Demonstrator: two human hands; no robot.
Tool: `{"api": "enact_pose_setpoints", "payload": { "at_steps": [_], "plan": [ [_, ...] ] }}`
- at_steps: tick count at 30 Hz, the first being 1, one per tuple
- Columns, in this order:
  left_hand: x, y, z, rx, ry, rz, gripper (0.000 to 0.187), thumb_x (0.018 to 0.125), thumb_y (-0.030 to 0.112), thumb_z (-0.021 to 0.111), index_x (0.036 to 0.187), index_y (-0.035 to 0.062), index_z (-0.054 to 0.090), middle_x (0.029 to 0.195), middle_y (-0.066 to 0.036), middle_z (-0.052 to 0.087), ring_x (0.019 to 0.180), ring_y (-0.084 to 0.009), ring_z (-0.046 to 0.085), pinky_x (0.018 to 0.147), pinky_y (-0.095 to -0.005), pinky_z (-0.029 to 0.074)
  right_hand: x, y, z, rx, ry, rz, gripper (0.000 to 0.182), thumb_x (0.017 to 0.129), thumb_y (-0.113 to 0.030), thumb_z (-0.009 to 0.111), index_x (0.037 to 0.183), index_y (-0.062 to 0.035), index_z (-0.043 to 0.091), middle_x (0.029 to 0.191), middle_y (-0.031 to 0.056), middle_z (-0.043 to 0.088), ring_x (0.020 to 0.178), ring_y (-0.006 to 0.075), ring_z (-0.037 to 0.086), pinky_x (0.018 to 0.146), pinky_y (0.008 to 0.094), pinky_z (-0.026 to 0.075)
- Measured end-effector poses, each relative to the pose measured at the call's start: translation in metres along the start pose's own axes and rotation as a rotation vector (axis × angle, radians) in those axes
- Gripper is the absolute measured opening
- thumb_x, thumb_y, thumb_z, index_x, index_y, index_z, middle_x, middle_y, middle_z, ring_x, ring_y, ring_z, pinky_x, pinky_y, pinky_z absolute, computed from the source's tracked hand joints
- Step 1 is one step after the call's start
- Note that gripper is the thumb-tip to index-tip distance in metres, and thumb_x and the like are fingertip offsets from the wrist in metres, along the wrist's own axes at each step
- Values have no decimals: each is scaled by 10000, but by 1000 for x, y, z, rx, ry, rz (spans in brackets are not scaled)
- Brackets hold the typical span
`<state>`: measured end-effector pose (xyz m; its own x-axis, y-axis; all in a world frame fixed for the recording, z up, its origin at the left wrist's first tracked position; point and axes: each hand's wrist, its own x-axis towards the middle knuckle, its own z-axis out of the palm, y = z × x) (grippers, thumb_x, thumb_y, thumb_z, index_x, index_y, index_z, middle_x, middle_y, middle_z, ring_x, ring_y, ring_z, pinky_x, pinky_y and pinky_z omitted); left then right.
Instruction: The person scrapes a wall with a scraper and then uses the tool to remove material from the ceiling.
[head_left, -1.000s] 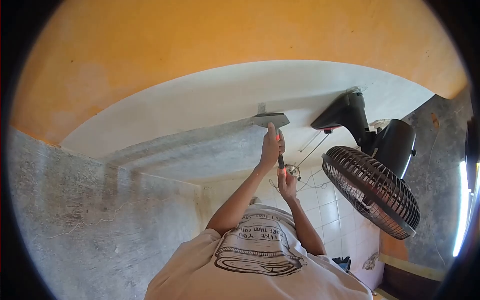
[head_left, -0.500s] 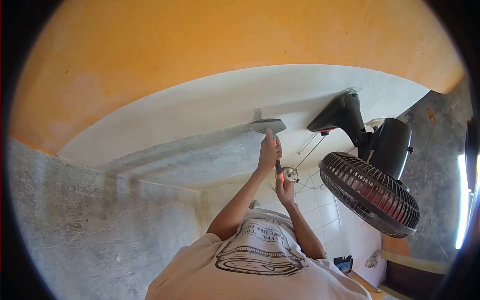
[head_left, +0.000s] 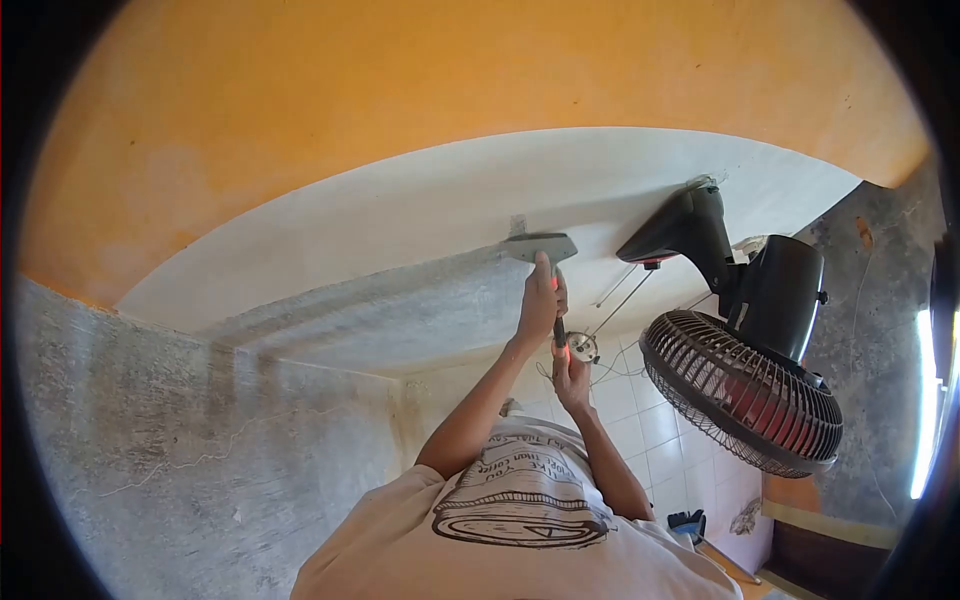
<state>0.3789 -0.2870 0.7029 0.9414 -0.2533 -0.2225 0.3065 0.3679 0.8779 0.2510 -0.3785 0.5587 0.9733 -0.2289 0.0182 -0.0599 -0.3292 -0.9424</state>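
A wide grey scraper (head_left: 540, 247) with a black and red handle lies with its blade against the wall, at the edge between white paint (head_left: 400, 215) and a bare grey patch (head_left: 400, 310). My left hand (head_left: 541, 298) is wrapped round the upper handle just below the blade, one finger stretched along it. Lower down, my right hand (head_left: 572, 378) closes round the handle's bottom end. A small round whitish fitting with wires (head_left: 582, 347) shows just beyond my right hand.
A black wall fan (head_left: 740, 390) on its bracket (head_left: 690, 235) juts out to the right of my hands. Orange paint (head_left: 480, 70) covers the wall above the white area. White tiles (head_left: 658, 428) and a blue-black object (head_left: 687, 524) are at the lower right.
The scraper blade has shifted slightly to the right and up along the wall, and my left hand has moved with it. The fan head has turned slightly.
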Motion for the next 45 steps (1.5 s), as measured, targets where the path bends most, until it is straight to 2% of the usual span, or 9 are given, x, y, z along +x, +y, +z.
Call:
{"api": "enact_pose_setpoints", "payload": {
  "at_steps": [2,18,21,24,26,31,40,42,45],
  "plan": [
    [-3,17,7,1,-1,-12,661,985,700,275,714,114,416,537,54,308,427,-70,309,419,-247,269,5,-23,-3,41,7,-13,498,1054,-444,412,781,-45,531,533,-53,398,480,40,386,437,258,312],
    [-3,24,7,7,-84,118,652,993,689,278,717,116,421,547,56,301,445,-66,301,429,-249,276,14,-27,-8,21,19,-54,498,1052,-413,427,739,-38,525,533,-32,404,483,58,388,446,277,306],
    [-2,2,0,-14,-61,33,657,990,694,266,701,120,401,547,58,297,443,-67,296,429,-248,275,8,-9,-4,-34,31,-129,482,1050,-397,442,735,-40,521,533,-34,409,485,58,388,447,276,309],
    [-1,3,-2,-26,-57,24,663,987,701,260,707,119,410,546,58,295,438,-69,294,427,-249,274,3,-3,-4,21,1,10,469,1049,-389,451,749,-40,539,539,-37,417,489,58,392,449,272,314],
    [-3,11,3,-7,-57,36,670,983,708,259,714,116,419,545,56,297,436,-73,296,427,-250,275,7,-5,-1,-70,86,-156,472,1049,-398,450,766,-37,560,538,-39,430,493,59,401,448,271,317],
    [-1,1,-3,-9,-69,44,671,978,713,279,710,113,415,536,50,307,434,-78,299,423,-252,268,0,-23,0,129,37,5,537,1050,-441,435,689,-49,497,527,-30,444,469,54,424,427,268,328],
    [-3,26,5,-21,-111,42,642,991,691,276,724,121,405,543,52,305,440,-67,299,423,-248,268,4,-39,-3,41,42,-42,487,1064,-401,413,763,-37,528,531,-28,426,472,46,384,430,266,321],
    [-1,12,-1,-29,-109,47,640,991,690,279,720,123,401,542,51,303,440,-66,294,421,-248,262,0,-39,-5,71,3,39,462,1048,-361,465,758,-2,501,544,35,454,502,101,427,465,310,340],
    [-1,-4,-6,-17,-93,-1,642,990,692,280,718,123,398,540,46,301,441,-68,295,418,-250,256,-5,-25,-2,12,28,-53,482,1066,-393,413,798,-19,558,517,-35,419,466,51,397,428,266,324]
  ]
}}
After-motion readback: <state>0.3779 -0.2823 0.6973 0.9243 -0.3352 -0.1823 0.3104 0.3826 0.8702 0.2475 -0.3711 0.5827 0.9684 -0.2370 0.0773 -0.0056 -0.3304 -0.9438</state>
